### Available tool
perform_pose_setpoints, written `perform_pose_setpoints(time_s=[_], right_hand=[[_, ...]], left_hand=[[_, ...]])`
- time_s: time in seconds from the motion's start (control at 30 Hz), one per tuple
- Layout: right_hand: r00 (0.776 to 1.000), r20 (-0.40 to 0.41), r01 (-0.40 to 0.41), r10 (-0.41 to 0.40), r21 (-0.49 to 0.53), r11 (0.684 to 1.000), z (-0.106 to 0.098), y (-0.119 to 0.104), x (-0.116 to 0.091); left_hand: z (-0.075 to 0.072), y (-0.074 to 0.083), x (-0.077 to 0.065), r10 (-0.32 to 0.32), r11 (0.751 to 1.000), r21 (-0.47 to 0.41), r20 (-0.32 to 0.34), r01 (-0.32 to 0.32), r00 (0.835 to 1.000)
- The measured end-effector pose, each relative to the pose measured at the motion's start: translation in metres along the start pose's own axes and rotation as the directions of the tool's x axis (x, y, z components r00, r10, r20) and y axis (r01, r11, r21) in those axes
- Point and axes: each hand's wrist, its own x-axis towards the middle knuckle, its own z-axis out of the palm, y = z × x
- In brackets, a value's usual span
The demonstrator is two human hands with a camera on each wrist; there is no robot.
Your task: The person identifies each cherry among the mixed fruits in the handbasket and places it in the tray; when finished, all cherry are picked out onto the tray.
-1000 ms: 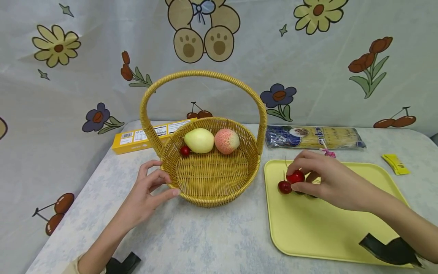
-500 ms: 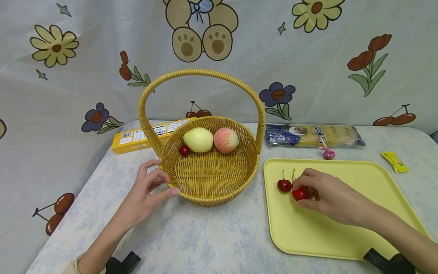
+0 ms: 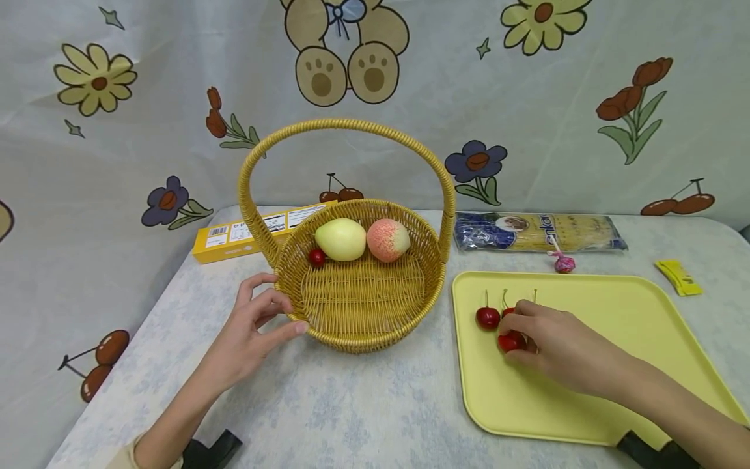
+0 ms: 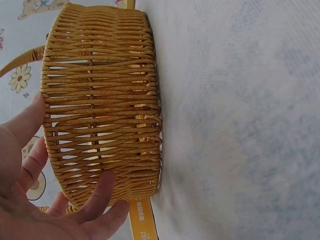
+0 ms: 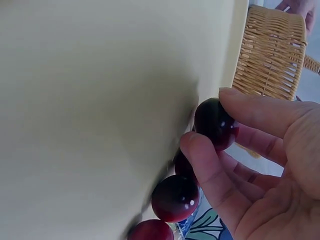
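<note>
My left hand (image 3: 252,332) grips the near left side of the round wicker basket (image 3: 363,342), its thumb and fingertips at the rim. In the left wrist view, more of its fingers (image 4: 97,195) lie against the woven outer wall. My right hand (image 3: 562,348) pinches a dark red cherry (image 3: 512,342) between thumb and fingers over the yellow tray (image 3: 562,417). A second cherry (image 3: 487,318) sits to its left, and a third cherry (image 3: 508,311) is partly hidden behind the hand. The right wrist view shows the held cherry (image 5: 215,122) near several others.
Inside the basket lie a pale green pear-like fruit (image 3: 341,240), a peach (image 3: 388,240) and a small cherry (image 3: 317,258). Behind are a yellow box (image 3: 234,242), a noodle packet (image 3: 539,232) and a pink lollipop (image 3: 564,263). A yellow wrapped sweet (image 3: 678,277) lies right.
My right hand, pinching a cherry, has moved nearer the front of the tray, uncovering the lollipop. My left hand and the basket stay in place.
</note>
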Motion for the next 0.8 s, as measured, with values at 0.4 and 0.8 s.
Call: perform_pose_setpoints(time_s=[0.4,0.8], right_hand=[[1.0,-0.008,-0.001,0.0,-0.011,1.0,0.002,0.001,-0.002],[0.996,-0.085,0.027,-0.027,0.001,1.0,-0.014,-0.006,-0.002]], left_hand=[[0.001,-0.002,0.001,-0.029,1.0,-0.005,-0.005,0.029,1.0],[0.0,-0.002,0.001,-0.031,1.0,0.003,-0.006,0.031,1.0]])
